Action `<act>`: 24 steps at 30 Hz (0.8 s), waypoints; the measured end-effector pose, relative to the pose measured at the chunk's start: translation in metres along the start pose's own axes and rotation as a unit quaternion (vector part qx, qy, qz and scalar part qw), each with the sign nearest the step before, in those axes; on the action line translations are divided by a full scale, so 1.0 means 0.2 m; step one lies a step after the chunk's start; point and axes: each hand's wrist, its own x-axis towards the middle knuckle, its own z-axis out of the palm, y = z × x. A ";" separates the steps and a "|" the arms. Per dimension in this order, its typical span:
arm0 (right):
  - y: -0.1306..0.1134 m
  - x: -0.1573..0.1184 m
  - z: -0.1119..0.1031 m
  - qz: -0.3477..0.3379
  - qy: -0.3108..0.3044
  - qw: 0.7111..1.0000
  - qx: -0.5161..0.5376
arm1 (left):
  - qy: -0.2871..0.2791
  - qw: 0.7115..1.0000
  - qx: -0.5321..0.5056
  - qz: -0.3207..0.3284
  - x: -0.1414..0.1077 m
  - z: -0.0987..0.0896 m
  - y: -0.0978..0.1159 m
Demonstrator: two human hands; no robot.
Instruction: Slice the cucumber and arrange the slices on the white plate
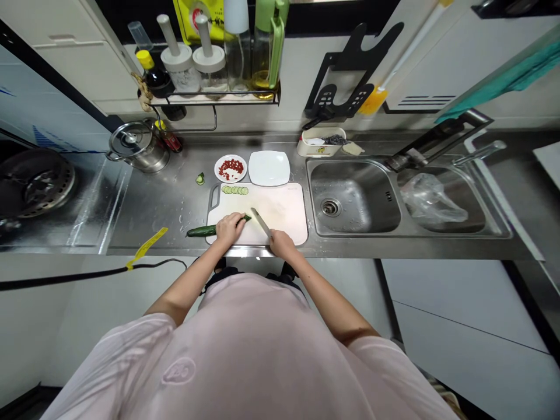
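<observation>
My left hand [230,230] is closed over a long green cucumber [201,231], which lies across the lower left of a white cutting board [284,204] and sticks out past its left edge. The cucumber's cut end shows just right of my fingers. My right hand [282,242] grips the handle of a knife [261,223]; its blade points up and left, a small gap away from the cucumber's end. A row of several thin cucumber slices [235,190] lies at the board's upper left.
Behind the board stand a white plate [269,167] and a small plate of chopped red pieces [230,169]. Cucumber scraps [200,179] lie to the left. A double sink [354,198] is at right, a steel pot [139,147] at back left, and a spice rack [219,100] overhead.
</observation>
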 end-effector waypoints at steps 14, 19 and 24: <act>0.04 -0.03 -0.05 0.033 0.007 0.999 -0.003 | -0.030 0.999 -0.015 -0.031 0.06 -0.06 -0.03; 0.02 -0.05 -0.07 0.031 0.018 0.999 -0.041 | -0.035 0.999 -0.008 -0.025 0.06 -0.07 -0.03; 0.02 -0.05 -0.08 0.031 0.048 0.994 -0.090 | -0.023 0.999 -0.010 -0.047 0.08 -0.08 -0.07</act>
